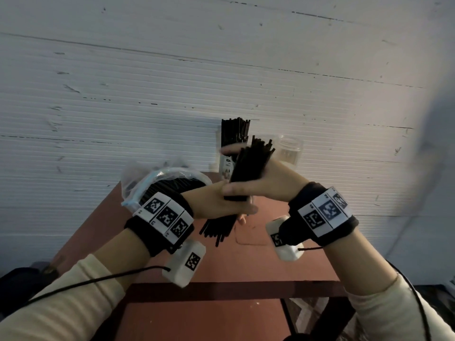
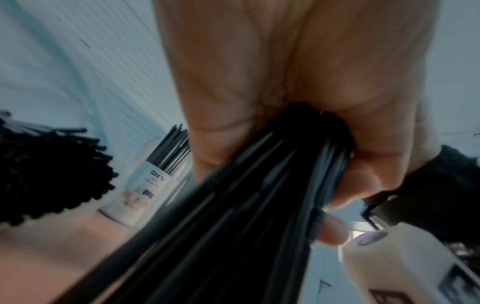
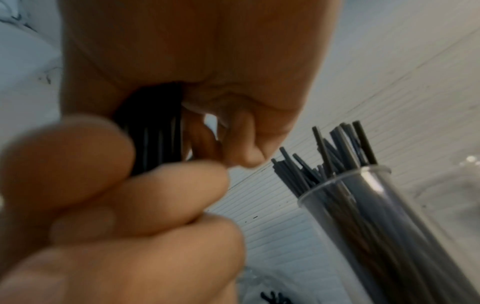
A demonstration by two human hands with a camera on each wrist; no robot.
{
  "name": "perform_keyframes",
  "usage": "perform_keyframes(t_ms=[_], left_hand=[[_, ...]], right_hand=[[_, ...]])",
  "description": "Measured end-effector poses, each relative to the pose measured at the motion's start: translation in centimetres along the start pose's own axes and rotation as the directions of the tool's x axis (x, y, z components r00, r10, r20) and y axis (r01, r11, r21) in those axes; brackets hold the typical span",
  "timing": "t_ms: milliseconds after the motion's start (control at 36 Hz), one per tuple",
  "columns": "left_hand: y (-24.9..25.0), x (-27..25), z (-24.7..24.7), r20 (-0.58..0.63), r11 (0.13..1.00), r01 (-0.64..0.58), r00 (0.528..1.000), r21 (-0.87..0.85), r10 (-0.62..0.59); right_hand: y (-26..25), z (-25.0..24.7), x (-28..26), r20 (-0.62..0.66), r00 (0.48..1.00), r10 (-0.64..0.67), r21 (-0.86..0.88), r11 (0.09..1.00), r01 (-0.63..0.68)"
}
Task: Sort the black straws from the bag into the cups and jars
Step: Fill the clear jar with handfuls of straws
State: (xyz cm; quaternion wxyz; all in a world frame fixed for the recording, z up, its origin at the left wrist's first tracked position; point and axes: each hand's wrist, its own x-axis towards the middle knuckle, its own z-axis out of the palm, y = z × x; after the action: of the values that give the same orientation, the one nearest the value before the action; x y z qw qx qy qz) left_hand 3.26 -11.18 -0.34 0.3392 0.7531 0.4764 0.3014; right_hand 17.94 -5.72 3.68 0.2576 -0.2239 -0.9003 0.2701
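Both hands hold one thick bundle of black straws (image 1: 246, 173) tilted in the air above the red-brown table (image 1: 221, 264). My left hand (image 1: 216, 205) grips its lower part, and the loose ends fan out below it. My right hand (image 1: 266, 185) wraps the middle, thumb across the front. In the left wrist view the bundle (image 2: 259, 195) runs out of my curled left hand (image 2: 233, 92). The right wrist view shows my right hand (image 3: 207, 61) around the straws (image 3: 153, 131), with the left hand's fingers (image 3: 130, 195) in front. The clear bag (image 1: 147, 183) of straws lies at the left.
A tall clear cup (image 1: 229, 146) holding several black straws stands at the table's far edge against the white ribbed wall (image 1: 123, 94). Right of it is a clear jar (image 1: 288, 151), seemingly empty. The cup (image 3: 376, 216) and the jar (image 3: 454, 195) also appear in the right wrist view.
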Motion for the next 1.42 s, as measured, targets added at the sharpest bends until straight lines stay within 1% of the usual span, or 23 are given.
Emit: perform_keyframes(t_ms=[28, 56, 139, 194, 250, 278, 306, 361, 389, 417, 444, 472, 556, 611, 694, 778, 889, 972, 1055, 1111, 1222, 1333, 1417], left_hand=[[0.1, 0.0, 0.1, 0.040, 1.000, 0.004, 0.999, 0.028, -0.005], [0.0, 0.2, 0.2, 0.063, 0.999, 0.002, 0.998, 0.039, -0.004], [0.1, 0.7, 0.5, 0.038, 1.000, -0.014, 0.999, 0.009, 0.013], [0.3, 1.1, 0.7, -0.028, 0.995, -0.042, 0.999, -0.087, 0.039], [0.3, 1.8, 0.9, -0.180, 0.988, -0.080, 0.982, -0.129, 0.056], [0.1, 2.3, 1.0, -0.296, 0.987, -0.090, 0.954, -0.130, 0.048], [0.0, 2.7, 1.2, -0.418, 0.985, -0.105, 0.908, -0.141, 0.037], [-0.6, 3.6, 1.5, -0.610, 0.971, -0.182, 0.791, -0.158, 0.049], [-1.0, 4.1, 1.6, -0.670, 0.973, -0.188, 0.740, -0.131, 0.053], [-1.4, 4.6, 1.4, -0.704, 0.979, -0.171, 0.708, -0.106, 0.047], [-1.7, 5.0, 1.2, -0.717, 0.985, -0.145, 0.697, -0.093, 0.034], [-2.0, 5.4, 0.9, -0.709, 0.988, -0.113, 0.705, -0.102, 0.007], [-2.6, 6.3, 0.0, -0.584, 0.975, -0.010, 0.802, -0.222, -0.124], [-3.3, 7.2, -0.6, -0.512, 0.969, 0.006, 0.848, -0.245, -0.134], [-4.5, 8.3, -1.6, -0.459, 0.970, 0.002, 0.881, -0.245, -0.118], [-5.1, 8.8, -2.1, -0.482, 0.973, 0.050, 0.862, -0.225, -0.156], [-5.9, 9.3, -2.3, -0.508, 0.991, 0.080, 0.852, -0.110, -0.125], [-6.7, 9.5, -2.4, -0.510, 0.992, 0.104, 0.851, -0.069, -0.124], [-6.9, 9.6, -2.4, -0.509, 0.991, 0.110, 0.850, -0.079, -0.135], [-6.8, 9.6, -2.4, -0.511, 0.990, 0.114, 0.848, -0.081, -0.140], [-6.7, 9.5, -2.5, -0.507, 0.993, 0.097, 0.854, -0.068, -0.118], [-6.6, 9.5, -2.6, -0.498, 0.994, 0.101, 0.860, -0.051, -0.113], [-6.7, 9.5, -2.6, -0.497, 0.993, 0.104, 0.860, -0.051, -0.115]], right_hand=[[-0.2, 0.2, -0.1, 0.056, 0.998, 0.002, -0.012, 1.000, -0.001], [-0.4, 0.5, -0.1, 0.069, 0.998, -0.008, -0.024, 1.000, 0.009], [-0.7, 0.6, -0.3, -0.052, 0.995, -0.082, 0.041, 0.996, 0.084], [-0.7, -0.1, -0.3, -0.121, 0.988, -0.099, 0.087, 0.990, 0.110], [-0.3, -1.3, 0.2, -0.181, 0.979, -0.098, 0.125, 0.985, 0.122], [-0.1, -2.1, 0.6, -0.225, 0.969, -0.103, 0.142, 0.980, 0.137], [0.0, -2.9, 1.0, -0.273, 0.956, -0.109, 0.164, 0.974, 0.158], [0.4, -4.7, 1.9, -0.389, 0.916, -0.098, 0.198, 0.962, 0.187], [0.7, -5.6, 2.3, -0.444, 0.893, -0.076, 0.210, 0.960, 0.186], [0.9, -6.5, 2.6, -0.490, 0.871, -0.050, 0.218, 0.960, 0.178], [1.1, -7.3, 3.0, -0.524, 0.851, -0.030, 0.218, 0.961, 0.168], [1.3, -7.9, 3.4, -0.547, 0.837, -0.021, 0.211, 0.964, 0.161], [1.8, -9.1, 4.8, -0.583, 0.813, 0.007, 0.171, 0.979, 0.114], [2.2, -9.4, 5.8, -0.588, 0.808, 0.031, 0.149, 0.986, 0.070], [2.9, -9.7, 7.0, -0.590, 0.805, 0.062, 0.113, 0.994, 0.006], [3.6, -9.8, 8.1, -0.570, 0.817, 0.091, 0.078, 0.995, -0.056], [4.6, -9.9, 9.3, -0.538, 0.832, 0.136, 0.078, 0.991, -0.112], [5.1, -9.4, 9.9, -0.452, 0.874, 0.181, 0.079, 0.983, -0.163], [5.5, -8.7, 10.1, -0.361, 0.907, 0.215, 0.040, 0.976, -0.215], [5.8, -8.1, 10.0, -0.311, 0.927, 0.210, 0.009, 0.976, -0.218], [6.6, -6.6, 9.2, -0.208, 0.967, 0.149, -0.070, 0.984, -0.166], [7.8, -5.5, 8.1, -0.201, 0.964, 0.173, -0.152, 0.967, -0.206], [7.8, -5.1, 7.5, -0.231, 0.958, 0.170, -0.104, 0.975, -0.198]])
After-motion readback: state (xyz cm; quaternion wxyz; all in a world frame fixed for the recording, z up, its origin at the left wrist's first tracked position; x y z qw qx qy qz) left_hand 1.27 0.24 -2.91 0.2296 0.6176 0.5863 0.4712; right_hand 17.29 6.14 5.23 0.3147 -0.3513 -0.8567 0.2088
